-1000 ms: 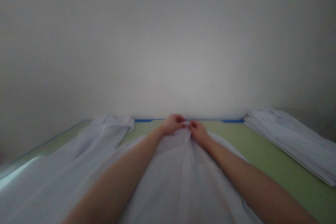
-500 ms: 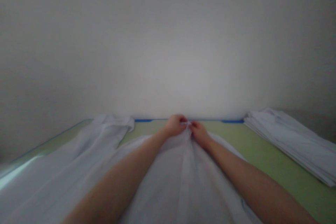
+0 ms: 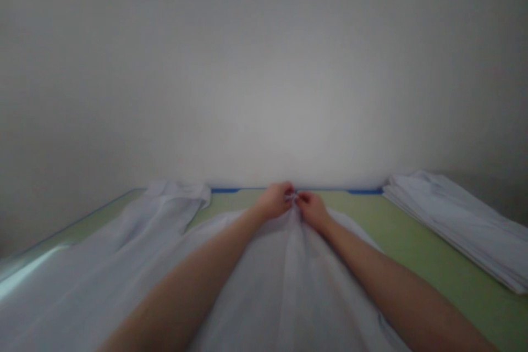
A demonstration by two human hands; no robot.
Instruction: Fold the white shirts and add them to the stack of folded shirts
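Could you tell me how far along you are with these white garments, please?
Done, it seems: a folded stack lies at the right. In hand: left hand and right hand pinch the far edge of the spread garment together. Left: that garment lies unfolded, as does a second garment on the left.

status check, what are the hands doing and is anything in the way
Left hand, right hand: both pinched on far edge of white garment. Garment spread on green table. Folded stack right, loose cloth left, both clear of hands.

White garment point(image 3: 289, 286) runs off the bottom edge.
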